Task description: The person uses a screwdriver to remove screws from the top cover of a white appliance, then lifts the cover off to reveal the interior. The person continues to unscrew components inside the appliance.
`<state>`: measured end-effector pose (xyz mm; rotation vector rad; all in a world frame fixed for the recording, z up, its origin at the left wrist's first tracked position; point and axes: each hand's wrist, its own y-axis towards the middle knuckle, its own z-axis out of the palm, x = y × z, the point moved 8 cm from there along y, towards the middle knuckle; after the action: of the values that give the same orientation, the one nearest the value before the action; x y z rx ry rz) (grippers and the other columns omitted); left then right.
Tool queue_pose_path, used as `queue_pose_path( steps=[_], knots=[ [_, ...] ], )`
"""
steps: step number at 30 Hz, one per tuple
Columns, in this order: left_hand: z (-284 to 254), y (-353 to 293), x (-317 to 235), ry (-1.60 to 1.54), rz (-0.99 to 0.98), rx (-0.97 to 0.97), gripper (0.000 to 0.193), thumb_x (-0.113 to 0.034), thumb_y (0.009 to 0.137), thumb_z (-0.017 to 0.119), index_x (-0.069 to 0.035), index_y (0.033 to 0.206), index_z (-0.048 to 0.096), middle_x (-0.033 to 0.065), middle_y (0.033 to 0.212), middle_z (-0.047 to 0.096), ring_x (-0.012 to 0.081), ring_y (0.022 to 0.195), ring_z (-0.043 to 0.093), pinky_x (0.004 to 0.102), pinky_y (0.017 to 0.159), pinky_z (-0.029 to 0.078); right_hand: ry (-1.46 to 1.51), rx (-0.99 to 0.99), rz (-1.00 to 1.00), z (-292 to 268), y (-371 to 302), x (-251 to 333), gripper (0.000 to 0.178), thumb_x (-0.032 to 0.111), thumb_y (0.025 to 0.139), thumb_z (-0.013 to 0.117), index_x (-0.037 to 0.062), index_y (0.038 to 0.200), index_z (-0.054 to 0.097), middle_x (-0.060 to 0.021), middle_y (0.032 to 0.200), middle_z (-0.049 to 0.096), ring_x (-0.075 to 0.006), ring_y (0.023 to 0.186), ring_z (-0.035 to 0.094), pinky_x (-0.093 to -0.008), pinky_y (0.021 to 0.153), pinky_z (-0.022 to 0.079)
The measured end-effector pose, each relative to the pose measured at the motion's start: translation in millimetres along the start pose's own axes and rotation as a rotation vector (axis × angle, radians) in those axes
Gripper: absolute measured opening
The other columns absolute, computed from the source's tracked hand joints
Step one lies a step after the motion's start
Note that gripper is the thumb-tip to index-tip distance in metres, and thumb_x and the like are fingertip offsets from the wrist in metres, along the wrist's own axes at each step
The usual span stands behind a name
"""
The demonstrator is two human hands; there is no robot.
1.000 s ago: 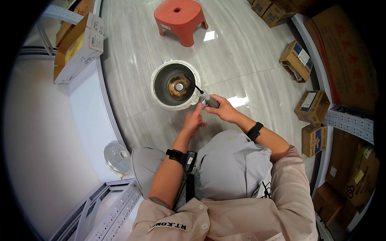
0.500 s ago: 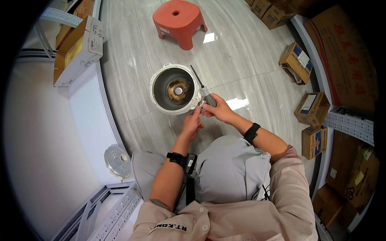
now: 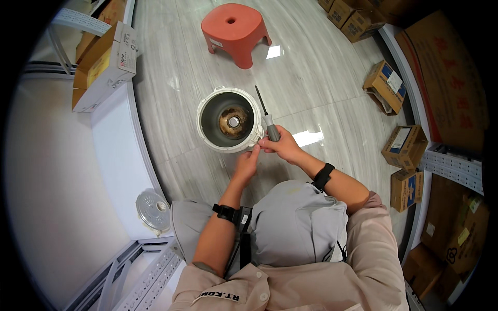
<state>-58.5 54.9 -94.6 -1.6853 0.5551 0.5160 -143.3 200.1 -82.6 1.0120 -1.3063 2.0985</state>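
Note:
A round white cooker body (image 3: 207,136) with a grey inner well and a rusty heating plate stands on the pale floor in front of my knees. My right hand (image 3: 282,146) grips a screwdriver (image 3: 266,121) by its grey handle, the dark shaft pointing away over the cooker's right rim. My left hand (image 3: 247,161) rests at the cooker's near rim, fingertips pinched together against my right hand; whether it holds a small part I cannot tell.
An orange plastic stool (image 3: 235,31) stands beyond the cooker. A white shelf unit (image 3: 111,155) runs along my left, with a round metal lid (image 3: 153,210) on its near end and open cardboard boxes (image 3: 101,65) further up. Several cardboard boxes (image 3: 402,145) line the right side.
My right hand has swung the screwdriver from lying across the cooker's well to pointing away along its right rim. Both hands stay together at the near rim.

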Motion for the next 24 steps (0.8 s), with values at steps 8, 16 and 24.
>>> queue_pose_path(
  steps=[8,16,24],
  knots=[
    [-42.4,-58.8,-94.7,0.570,0.665,-0.482,0.039,-0.036,0.089,0.078,-0.007,0.115,0.075,0.0144,0.073,0.063,0.0308,0.066,0.062,0.0426,0.063,0.049,0.056,-0.002,-0.037,-0.5,5.4,-6.1,0.041,0.015,0.089,0.083,0.0021,0.117,0.056,-0.0049,0.101,0.066,-0.0147,0.091,0.069,-0.0303,0.081,0.062],
    [-32.4,-57.1,-100.1,0.841,0.775,-0.529,0.052,-0.043,0.075,0.086,-0.009,0.113,0.076,0.0089,0.088,0.065,0.0312,0.086,0.062,0.0442,0.075,0.050,0.059,-0.007,0.002,0.9,6.4,-5.3,0.040,0.014,0.089,0.083,0.0016,0.116,0.056,-0.0058,0.101,0.067,-0.0157,0.092,0.069,-0.0304,0.083,0.062],
    [-27.5,-49.8,-100.8,0.841,0.987,-0.551,0.046,-0.037,0.069,0.091,-0.008,0.100,0.074,0.0055,0.092,0.061,0.0272,0.093,0.057,0.0421,0.084,0.039,0.048,0.001,0.019,-0.8,7.4,-5.0,0.037,0.015,0.090,0.082,0.0022,0.113,0.057,-0.0065,0.103,0.068,-0.0155,0.093,0.069,-0.0297,0.082,0.062]
  ],
)
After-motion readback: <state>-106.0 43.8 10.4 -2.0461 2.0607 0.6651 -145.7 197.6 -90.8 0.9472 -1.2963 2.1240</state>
